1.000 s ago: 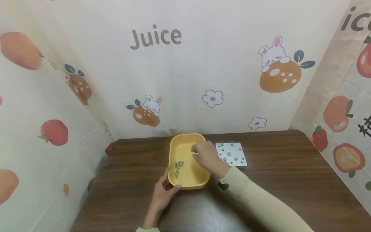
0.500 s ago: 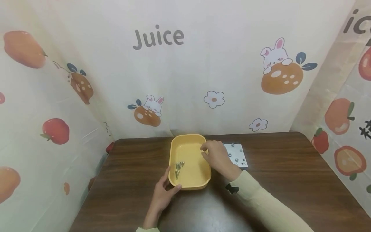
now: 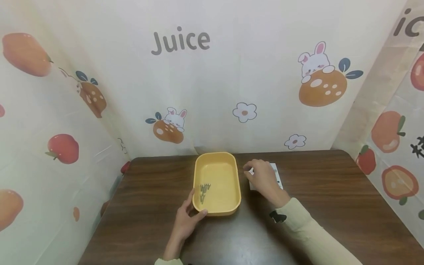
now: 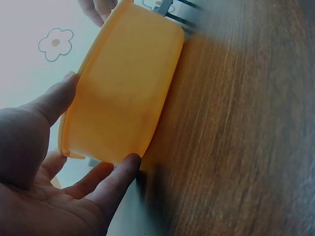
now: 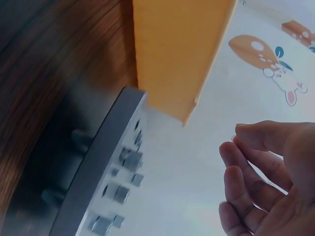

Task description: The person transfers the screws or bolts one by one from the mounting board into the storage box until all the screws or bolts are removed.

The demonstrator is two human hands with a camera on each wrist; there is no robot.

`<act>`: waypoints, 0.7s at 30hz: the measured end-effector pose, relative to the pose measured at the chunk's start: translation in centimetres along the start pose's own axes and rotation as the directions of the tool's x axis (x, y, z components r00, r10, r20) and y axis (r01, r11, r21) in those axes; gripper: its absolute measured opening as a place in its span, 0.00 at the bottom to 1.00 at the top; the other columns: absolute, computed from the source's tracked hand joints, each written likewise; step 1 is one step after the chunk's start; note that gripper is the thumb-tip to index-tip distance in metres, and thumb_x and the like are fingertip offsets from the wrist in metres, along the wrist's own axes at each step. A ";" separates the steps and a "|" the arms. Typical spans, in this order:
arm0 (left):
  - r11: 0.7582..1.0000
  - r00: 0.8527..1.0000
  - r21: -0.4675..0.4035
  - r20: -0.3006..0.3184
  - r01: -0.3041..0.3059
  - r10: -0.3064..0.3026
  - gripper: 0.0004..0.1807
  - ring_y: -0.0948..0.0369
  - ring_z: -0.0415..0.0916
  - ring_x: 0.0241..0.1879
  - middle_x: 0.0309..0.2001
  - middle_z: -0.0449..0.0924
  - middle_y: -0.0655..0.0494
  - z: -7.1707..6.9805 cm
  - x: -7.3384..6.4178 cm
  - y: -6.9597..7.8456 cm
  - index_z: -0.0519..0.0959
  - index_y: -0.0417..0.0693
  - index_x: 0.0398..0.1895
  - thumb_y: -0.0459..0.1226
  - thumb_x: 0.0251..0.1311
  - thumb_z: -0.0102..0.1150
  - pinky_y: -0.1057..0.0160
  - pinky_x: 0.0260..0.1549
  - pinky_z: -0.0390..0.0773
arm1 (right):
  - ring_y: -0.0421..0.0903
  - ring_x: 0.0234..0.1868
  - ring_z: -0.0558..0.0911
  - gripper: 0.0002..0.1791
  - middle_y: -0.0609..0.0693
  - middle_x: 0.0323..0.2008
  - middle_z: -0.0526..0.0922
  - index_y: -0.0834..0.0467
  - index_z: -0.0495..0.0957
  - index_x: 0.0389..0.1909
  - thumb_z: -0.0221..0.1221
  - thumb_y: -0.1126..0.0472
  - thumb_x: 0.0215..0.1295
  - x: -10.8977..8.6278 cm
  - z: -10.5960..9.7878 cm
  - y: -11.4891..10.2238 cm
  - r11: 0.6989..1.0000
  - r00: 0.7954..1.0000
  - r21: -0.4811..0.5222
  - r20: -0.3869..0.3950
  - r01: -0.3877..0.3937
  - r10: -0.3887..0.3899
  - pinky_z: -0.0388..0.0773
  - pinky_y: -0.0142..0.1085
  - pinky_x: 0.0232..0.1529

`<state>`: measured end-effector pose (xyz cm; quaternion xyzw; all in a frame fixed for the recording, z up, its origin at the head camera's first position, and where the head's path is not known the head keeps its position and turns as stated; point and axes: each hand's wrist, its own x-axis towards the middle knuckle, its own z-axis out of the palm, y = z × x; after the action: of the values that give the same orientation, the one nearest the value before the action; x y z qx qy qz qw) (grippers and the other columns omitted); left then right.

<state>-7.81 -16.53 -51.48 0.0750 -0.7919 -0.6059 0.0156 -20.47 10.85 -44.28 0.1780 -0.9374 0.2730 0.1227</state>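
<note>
A yellow plastic tray (image 3: 216,212) lies on the table, with several thin dark metal pieces (image 3: 204,191) at its left end. My left hand (image 3: 186,221) holds its near left corner, thumb on the near side and fingers along the left. In the left wrist view, the thumb lies at the tray's rim (image 4: 96,42). My right hand (image 3: 263,178) hovers over a white-topped board (image 3: 277,173), fingers loosely bent and nothing visible between them. Metal nuts and bolt heads (image 5: 118,192) stand on the board, and threaded bolt ends (image 5: 53,197) protrude below it.
Brown wooden table (image 3: 149,191) surface stretches around the tray and board. A printed curtain (image 3: 212,84) hangs behind the table's back edge and along both sides. The tray stands just left of the board.
My right hand has moved right, from over the tray to over the board. My left hand keeps its hold on the tray corner, and the tray has stayed in place.
</note>
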 end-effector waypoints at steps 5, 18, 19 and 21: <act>1.000 1.000 0.010 0.000 0.013 -0.013 0.52 0.39 0.72 0.70 0.76 0.64 0.32 0.1 -0.1 0.1 0.60 0.50 0.84 0.35 0.58 0.78 0.38 0.73 0.69 | 0.56 0.41 0.87 0.07 0.57 0.40 0.91 0.62 0.90 0.41 0.71 0.69 0.62 -0.5 -0.1 1.3 1.000 0.999 -0.012 -0.031 -0.013 0.012 0.86 0.54 0.48; 1.000 1.000 -0.012 0.005 0.011 -0.011 0.52 0.39 0.73 0.70 0.76 0.64 0.31 0.2 0.0 -0.1 0.59 0.50 0.84 0.34 0.59 0.77 0.41 0.71 0.72 | 0.63 0.47 0.86 0.10 0.64 0.45 0.90 0.66 0.89 0.43 0.69 0.71 0.61 -1.4 -0.7 3.7 0.998 0.997 -0.003 -0.041 -0.060 0.060 0.82 0.60 0.52; 1.000 1.000 -0.010 0.005 0.012 -0.012 0.52 0.39 0.73 0.70 0.76 0.64 0.31 0.2 0.0 -0.2 0.59 0.50 0.84 0.34 0.59 0.77 0.41 0.71 0.72 | 0.63 0.48 0.85 0.10 0.63 0.45 0.90 0.66 0.89 0.44 0.68 0.71 0.61 -1.5 -0.7 3.8 0.998 0.997 -0.002 -0.039 -0.063 0.063 0.82 0.60 0.52; 1.000 1.000 -0.008 0.005 0.014 -0.014 0.52 0.39 0.73 0.70 0.76 0.64 0.31 0.2 0.0 -0.2 0.59 0.50 0.84 0.34 0.59 0.78 0.41 0.71 0.72 | 0.63 0.49 0.85 0.10 0.63 0.45 0.89 0.66 0.89 0.44 0.68 0.70 0.62 -1.7 -0.7 4.0 0.997 0.997 0.003 -0.031 -0.073 0.073 0.81 0.60 0.54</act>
<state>-7.83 -16.38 -51.74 0.0790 -0.7889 -0.6094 0.0097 -20.40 14.86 -46.11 0.1395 -0.9410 0.2809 0.1272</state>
